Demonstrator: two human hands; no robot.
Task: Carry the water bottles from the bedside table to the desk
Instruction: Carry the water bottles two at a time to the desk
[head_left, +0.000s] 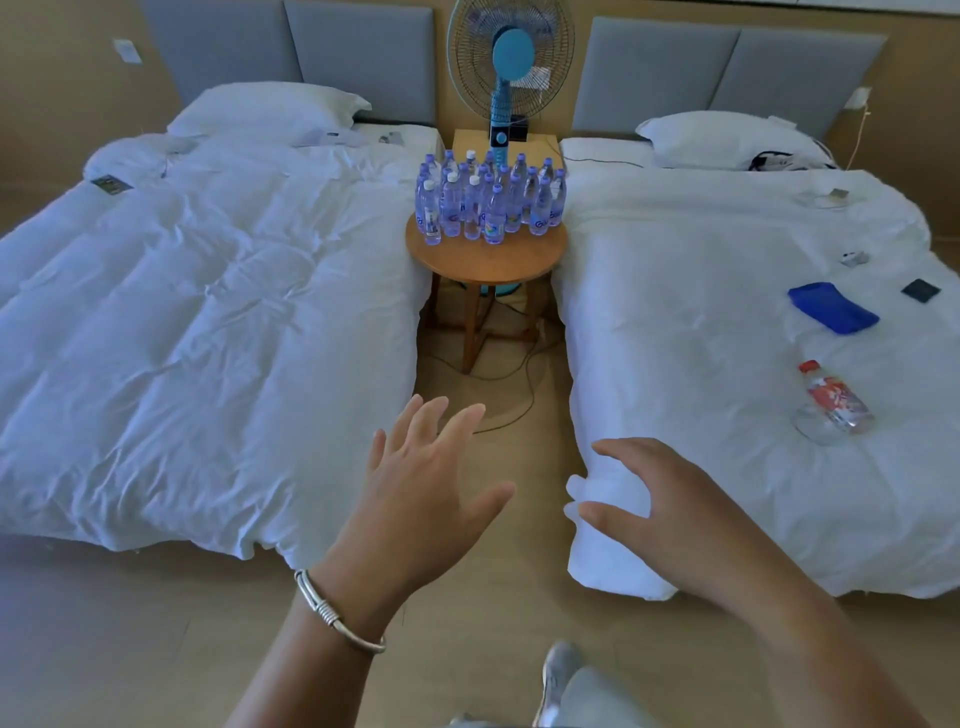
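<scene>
My left hand (421, 483) and right hand (670, 509) reach out with fingers spread, holding nothing; the bottles (488, 200) stand clustered on the round table (483, 262), well ahead between two beds.

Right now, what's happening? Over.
Left hand open, right hand open, both empty. Water bottles all on round table. Cables on floor ahead.

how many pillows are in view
2. One pillow lies at the head of the left bed; the other pillow lies at the head of the right bed. More could be hidden under the duvets.
</scene>
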